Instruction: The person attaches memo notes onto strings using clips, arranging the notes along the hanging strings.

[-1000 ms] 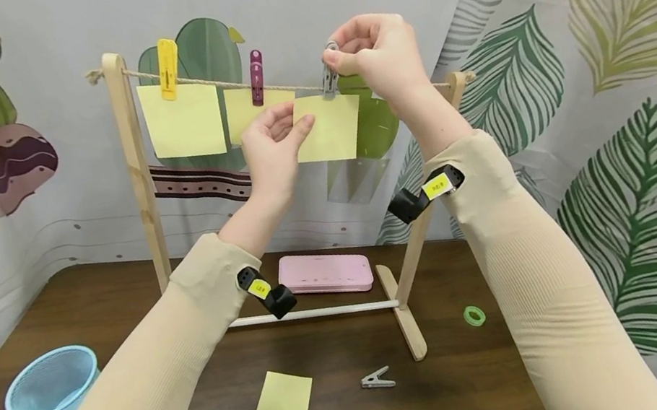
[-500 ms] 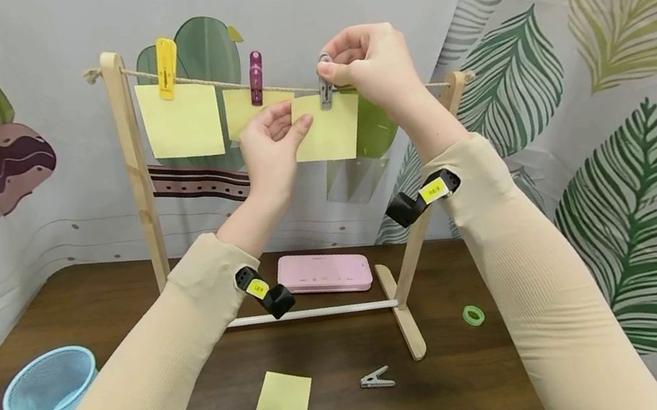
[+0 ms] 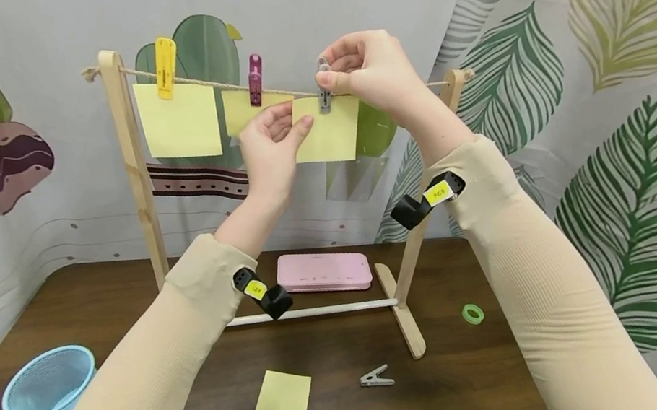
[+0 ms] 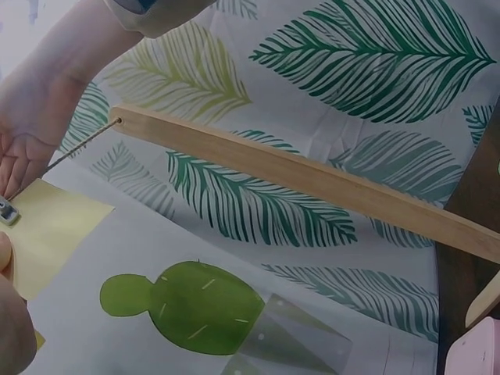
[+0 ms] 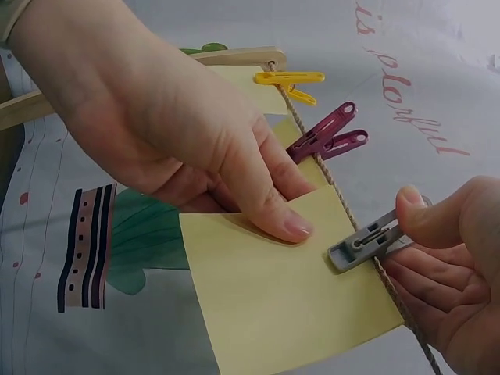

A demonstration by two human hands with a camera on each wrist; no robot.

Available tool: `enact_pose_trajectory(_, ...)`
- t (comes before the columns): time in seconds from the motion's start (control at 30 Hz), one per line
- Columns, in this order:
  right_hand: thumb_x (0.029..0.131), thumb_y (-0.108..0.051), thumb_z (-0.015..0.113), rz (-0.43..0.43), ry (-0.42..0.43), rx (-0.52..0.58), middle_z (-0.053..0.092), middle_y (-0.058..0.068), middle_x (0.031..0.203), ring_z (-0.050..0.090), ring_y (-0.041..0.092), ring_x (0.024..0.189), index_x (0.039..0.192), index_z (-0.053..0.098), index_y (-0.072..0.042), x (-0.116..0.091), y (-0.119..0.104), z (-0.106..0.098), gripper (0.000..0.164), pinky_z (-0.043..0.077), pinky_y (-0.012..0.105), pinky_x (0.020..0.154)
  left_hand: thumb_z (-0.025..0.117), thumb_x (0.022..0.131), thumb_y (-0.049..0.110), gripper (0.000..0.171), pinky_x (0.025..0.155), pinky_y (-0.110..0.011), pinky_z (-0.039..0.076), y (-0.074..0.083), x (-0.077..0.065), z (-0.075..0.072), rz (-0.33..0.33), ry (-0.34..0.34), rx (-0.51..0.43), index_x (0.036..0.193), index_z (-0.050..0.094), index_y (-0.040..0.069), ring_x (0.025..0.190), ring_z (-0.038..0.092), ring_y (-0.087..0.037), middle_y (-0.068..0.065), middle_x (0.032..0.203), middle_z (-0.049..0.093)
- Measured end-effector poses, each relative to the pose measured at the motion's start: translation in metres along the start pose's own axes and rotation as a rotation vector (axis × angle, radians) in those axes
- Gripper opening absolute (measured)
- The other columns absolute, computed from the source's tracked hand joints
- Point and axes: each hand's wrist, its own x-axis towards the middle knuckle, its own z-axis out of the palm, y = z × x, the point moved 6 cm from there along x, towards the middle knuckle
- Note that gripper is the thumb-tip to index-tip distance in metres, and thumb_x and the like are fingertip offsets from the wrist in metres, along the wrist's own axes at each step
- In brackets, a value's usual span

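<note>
My left hand (image 3: 272,149) pinches the left edge of a yellow paper sheet (image 3: 330,139) between thumb and fingers. The sheet's top edge lies against a rope (image 5: 334,186). With thumb and fingers my right hand (image 3: 374,72) grips a grey clothespin (image 5: 367,241), whose jaws straddle the rope and the paper's top edge. Farther left on the rope, a purple clothespin (image 3: 256,80) holds a second yellow sheet, partly behind my left hand. A yellow clothespin (image 3: 166,68) holds another sheet (image 3: 179,125) near the left post.
Wooden posts (image 3: 134,166) carry the rope, with a white bar (image 3: 314,311) below. On the table lie a loose yellow sheet (image 3: 282,401), a grey clothespin (image 3: 376,377), a green ring (image 3: 472,314) and a pink case (image 3: 323,272). A blue mesh basket (image 3: 50,393) stands at left.
My right hand has moved down and slightly left with the grey clothespin, which now sits lower over the paper's top edge. The left hand has stayed nearly still on the sheet.
</note>
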Motion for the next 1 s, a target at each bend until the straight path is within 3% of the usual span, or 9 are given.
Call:
enact_pose_trajectory(0.4,0.088,-0.02,0.073,-0.024,-0.024,0.015,0.069,-0.001,0.095,0.064,0.01,0.093,0.116,0.067,-0.006,0.0,-0.001,0.004,0.032,0.047,0.024,0.085,0.072,0.088,0.008,0.034,0.093,-0.026,0.052,0.0,-0.001,-0.003,-0.003,-0.016,0.005,0.116,0.063,-0.01,0.101,0.067,-0.021,-0.026,0.114,0.068)
enact_pose_trajectory(1.0,0.088,-0.024,0.074,-0.053,0.027,0.064,0.07,0.011,0.119,0.066,0.015,0.108,0.126,0.066,-0.007,-0.003,0.003,0.003,0.042,0.049,0.027,0.096,0.073,0.088,0.011,0.036,0.087,-0.025,0.054,-0.01,-0.007,-0.009,-0.026,-0.045,0.024,0.119,0.065,-0.005,0.103,0.067,-0.019,-0.023,0.112,0.069)
